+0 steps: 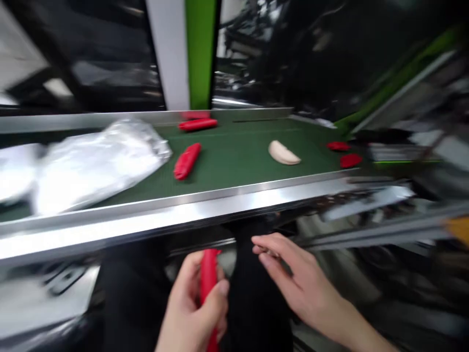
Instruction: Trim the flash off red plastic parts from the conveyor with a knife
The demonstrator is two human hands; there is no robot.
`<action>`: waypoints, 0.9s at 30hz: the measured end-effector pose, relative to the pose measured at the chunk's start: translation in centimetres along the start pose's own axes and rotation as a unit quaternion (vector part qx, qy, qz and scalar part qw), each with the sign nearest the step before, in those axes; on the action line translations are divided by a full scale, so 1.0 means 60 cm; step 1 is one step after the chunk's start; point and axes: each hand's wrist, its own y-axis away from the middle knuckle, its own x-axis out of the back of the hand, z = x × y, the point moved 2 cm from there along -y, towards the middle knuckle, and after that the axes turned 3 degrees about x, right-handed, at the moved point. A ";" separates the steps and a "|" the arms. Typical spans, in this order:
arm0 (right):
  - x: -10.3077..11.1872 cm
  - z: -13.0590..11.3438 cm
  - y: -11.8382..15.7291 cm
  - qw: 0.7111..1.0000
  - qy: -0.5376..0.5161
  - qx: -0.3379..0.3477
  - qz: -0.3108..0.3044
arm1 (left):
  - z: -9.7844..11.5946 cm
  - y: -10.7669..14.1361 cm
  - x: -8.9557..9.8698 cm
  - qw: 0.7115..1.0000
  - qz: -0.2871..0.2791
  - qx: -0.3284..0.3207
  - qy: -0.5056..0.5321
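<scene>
The left hand [194, 303] is closed around a red piece [209, 271], with the thumb lying across the front of it and the fingers wrapped behind. To do this holding well, I think the grip should be firm but not hard, and the thumb should stay low, so that the upper end is free for the other hand to reach. The right hand [300, 274] is near, but it does not touch the piece; its fingers are bent and the thumb is close under them, and I cannot tell if something small is pinched there. It would be wise, in my judgement, to bring these fingertips in slowly and to keep the piece steady. The piece lies inside the left hand, its upper end rising above the thumb and its lower part running down to the picture's bottom edge; from the right hand, it is to the left, across a small gap. Beyond both hands, behind the metal rail [220, 198], the green belt [234, 151] carries a pale part [284, 153] and a clear bag [91, 161].
</scene>
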 end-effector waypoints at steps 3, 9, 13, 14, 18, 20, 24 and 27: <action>-0.023 -0.018 -0.021 0.990 0.048 0.133 0.006 | 0.013 0.011 -0.006 1.000 0.014 -0.004 -0.009; -0.055 -0.053 -0.045 0.972 0.063 0.227 0.004 | 0.024 0.034 0.010 0.999 0.043 -0.006 0.003; -0.063 -0.054 -0.050 0.966 0.044 0.256 0.012 | 0.025 0.036 0.021 0.999 0.045 -0.010 0.007; -0.064 -0.054 -0.051 0.965 0.040 0.260 0.013 | 0.025 0.035 0.023 0.999 0.045 -0.012 0.005; -0.066 -0.055 -0.051 0.963 0.037 0.266 0.011 | 0.023 0.032 0.026 0.999 0.029 -0.019 0.006; -0.066 -0.056 -0.051 0.963 0.040 0.267 0.013 | 0.025 0.033 0.025 0.999 0.029 -0.019 0.001; -0.063 -0.060 -0.052 0.962 0.040 0.271 0.018 | 0.028 0.038 0.021 0.999 0.036 -0.015 -0.003; -0.061 -0.062 -0.052 0.961 0.037 0.272 0.025 | 0.029 0.041 0.019 0.999 0.039 -0.017 -0.001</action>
